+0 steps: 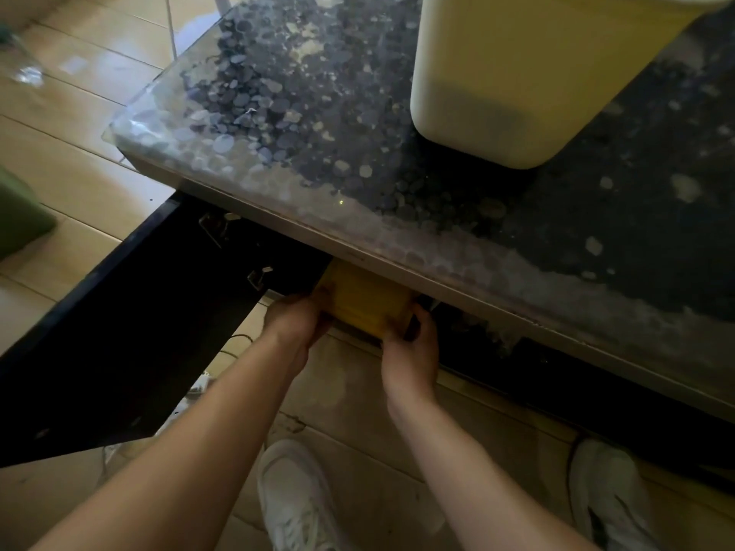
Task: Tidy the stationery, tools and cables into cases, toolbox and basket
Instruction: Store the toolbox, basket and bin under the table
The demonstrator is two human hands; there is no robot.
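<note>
Nearest, at the bottom of the frame, a pair of white sneakers [294, 499] stood on the pale floor tiles [71, 125]. Above them, both forearms reached forward to the middle of the frame. There the left hand [296, 318] gripped the left end of a yellow ribbed plastic box [364, 302], and the right hand [411, 344] clamped its right end, fingers curled round the edge. The box sat half under the lip of the speckled stone counter [318, 125], at the mouth of a dark cabinet whose black door [131, 332] hung open to the left.

Whether the box was going in or coming out could not be told. If it was the toolbox, the job was probably at a stowing or fetching step rather than mid-sorting.

What looked like a thin dark cable [238, 338] lay on the tiles just below the door, so some gathering likely remained.

Farther off, in the upper right, a cream plastic container [517, 85] stood on the counter, its contents hidden.
</note>
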